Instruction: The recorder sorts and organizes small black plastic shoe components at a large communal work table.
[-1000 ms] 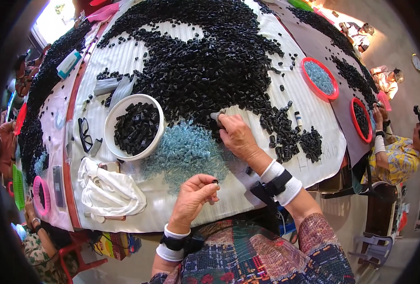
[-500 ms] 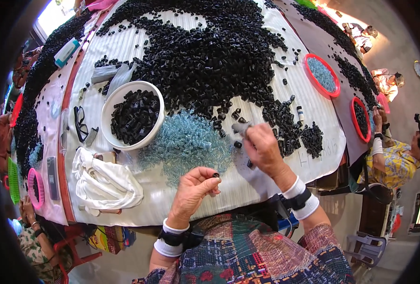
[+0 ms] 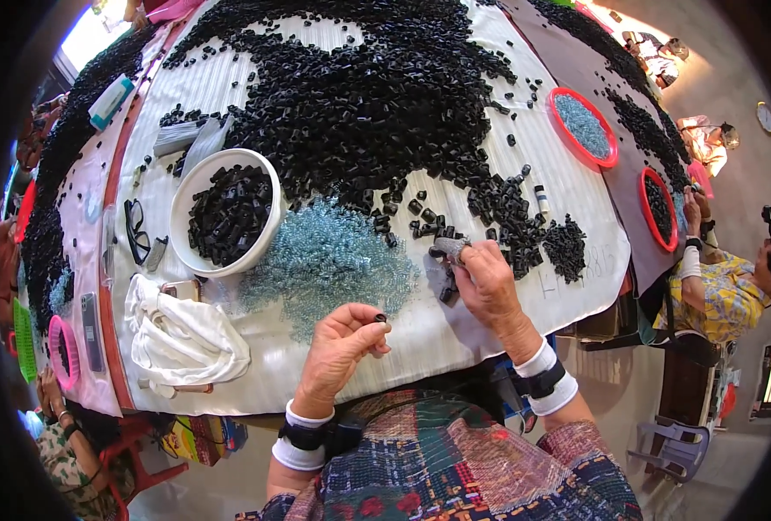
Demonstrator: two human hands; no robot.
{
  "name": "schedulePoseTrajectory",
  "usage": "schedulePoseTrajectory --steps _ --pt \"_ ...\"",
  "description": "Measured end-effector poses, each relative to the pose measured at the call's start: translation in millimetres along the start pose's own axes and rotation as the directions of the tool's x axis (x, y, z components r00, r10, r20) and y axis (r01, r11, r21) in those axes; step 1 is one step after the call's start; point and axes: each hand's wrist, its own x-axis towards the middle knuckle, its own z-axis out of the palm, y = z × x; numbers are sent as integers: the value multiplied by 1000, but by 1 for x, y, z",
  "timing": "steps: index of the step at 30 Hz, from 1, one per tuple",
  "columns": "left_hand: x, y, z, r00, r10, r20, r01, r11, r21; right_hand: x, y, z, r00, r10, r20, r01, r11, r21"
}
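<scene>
My left hand (image 3: 337, 352) pinches a small black ring-shaped piece (image 3: 380, 318) between thumb and fingertips, just above the cloth's near edge. To its right, my right hand (image 3: 491, 291) grips a short grey piece (image 3: 451, 247), lowered among loose black pieces; its exact kind is unclear. A heap of tiny clear-blue pieces (image 3: 324, 260) lies ahead of my left hand. Beyond both hands spreads a big pile of short black plastic pieces (image 3: 359, 122). A white bowl (image 3: 179, 226) full of black pieces stands left of the blue heap.
Left of the blue heap lie a bunched white cloth (image 3: 190, 339), black glasses (image 3: 135, 230) and grey strips (image 3: 203, 143). A red-rimmed basket (image 3: 609, 159) of blue pieces is at the far right. Co-workers sit on both sides, one in a yellow patterned shirt (image 3: 724, 295).
My right hand has come down onto the cloth among the black pieces, its grey piece now less blurred. My left hand keeps its pinch on the black ring. The whole view has shifted slightly.
</scene>
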Motion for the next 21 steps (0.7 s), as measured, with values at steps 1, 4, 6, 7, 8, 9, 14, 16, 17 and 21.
schedulePoseTrajectory --steps 1,4,6,7,8,9,14,16,17,21 --pt "0 0 0 1000 2 6 -1 1000 -7 -1 0 0 1000 1 0 -1 1000 0" --pt "1 0 1 1000 3 11 -3 1000 -5 -3 -3 1 1000 -5 -23 4 1000 -24" --pt "0 0 1 1000 7 4 -7 1000 6 2 -10 8 992 -125 -23 125 992 -18" --pt "-1 0 1 1000 12 -1 -12 1000 19 3 -14 11 994 -104 25 105 994 -40" --pt "-2 0 1 1000 18 -7 -17 999 33 2 -15 14 994 -106 24 107 994 -34" --pt "-2 0 2 1000 22 -11 -21 999 35 2 -14 18 994 -99 56 105 986 -132" --pt "-2 2 11 998 36 -48 -31 994 100 4 -23 11 999 -36 -5 36 999 -18" --pt "-5 5 18 995 64 -79 -51 987 152 6 -41 -3 1000 -7 -1 7 992 126" --pt "-7 6 21 991 90 -101 -68 977 201 8 -53 -12 995 62 72 -83 937 341" --pt "-8 6 33 980 188 -57 -171 958 229 7 -66 -21 995 -12 99 -39 868 496"
